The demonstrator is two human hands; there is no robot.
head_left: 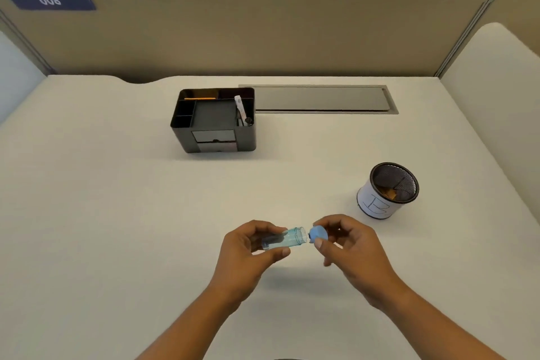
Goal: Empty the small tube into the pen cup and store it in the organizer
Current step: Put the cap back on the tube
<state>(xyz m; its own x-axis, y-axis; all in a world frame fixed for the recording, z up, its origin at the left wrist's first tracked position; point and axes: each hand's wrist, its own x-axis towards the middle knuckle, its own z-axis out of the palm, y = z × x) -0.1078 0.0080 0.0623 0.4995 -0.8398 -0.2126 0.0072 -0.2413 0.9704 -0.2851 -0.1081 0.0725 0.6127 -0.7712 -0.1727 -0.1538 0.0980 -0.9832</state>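
My left hand (248, 251) grips a small clear blue tube (287, 238), held roughly level above the desk with its open mouth pointing right. Something dark shows inside the tube near my fingers. My right hand (347, 245) pinches the blue cap (317, 233), which sits just off the tube's mouth. The black mesh pen cup (387, 190), wrapped in white paper with a drawn letter, stands to the right and farther away, with orange bits inside. The black desk organizer (214, 120) stands at the back centre, with a pencil and a white pen in its compartments.
A grey cable tray lid (318, 98) is set into the desk right of the organizer. Beige partition walls (263, 32) close the desk at the back and sides. A blue sign reading 008 (49, 0) hangs at the upper left.
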